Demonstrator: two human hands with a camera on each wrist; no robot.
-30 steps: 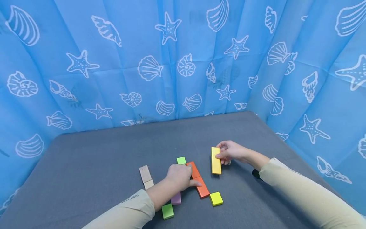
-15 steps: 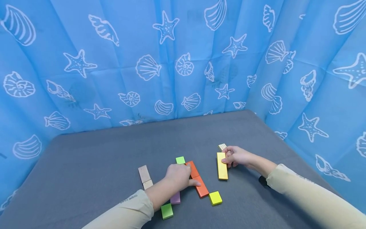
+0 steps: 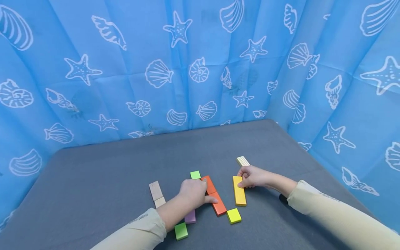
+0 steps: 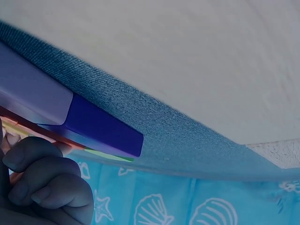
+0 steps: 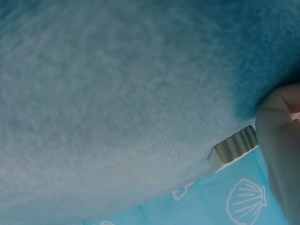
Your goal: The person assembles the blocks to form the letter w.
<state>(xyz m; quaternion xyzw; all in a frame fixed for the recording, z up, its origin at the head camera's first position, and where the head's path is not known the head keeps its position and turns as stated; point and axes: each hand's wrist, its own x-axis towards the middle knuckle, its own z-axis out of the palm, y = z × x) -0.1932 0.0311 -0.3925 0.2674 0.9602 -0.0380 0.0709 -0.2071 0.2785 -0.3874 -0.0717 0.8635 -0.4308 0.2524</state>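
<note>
My right hand (image 3: 251, 176) pinches a long yellow block (image 3: 239, 191), thumb on its top face, low over the cloth to the right of the orange row. My left hand (image 3: 192, 192) rests at two orange blocks (image 3: 217, 204) laid end to end, its index finger at the far one and its thumb on the near one. In the left wrist view its other fingers (image 4: 61, 187) are loosely curled beside a lavender block (image 4: 35, 89) and a deep purple block (image 4: 105, 126). A small bright yellow block (image 3: 234, 216) touches the near orange end.
A striped cream block (image 3: 242, 161) lies beyond my right hand. Two pale wooden blocks (image 3: 155, 190) lie left of my left hand. Green blocks sit at the far end (image 3: 195, 174) and near end (image 3: 181, 231). A blue shell-print curtain (image 3: 125, 69) rises behind the grey cloth (image 3: 109, 166).
My right hand first shifts right, then comes nearer and slightly left, bringing the long yellow block lower toward the cloth. The striped cream block has come into view. My left hand stays at the orange blocks.
</note>
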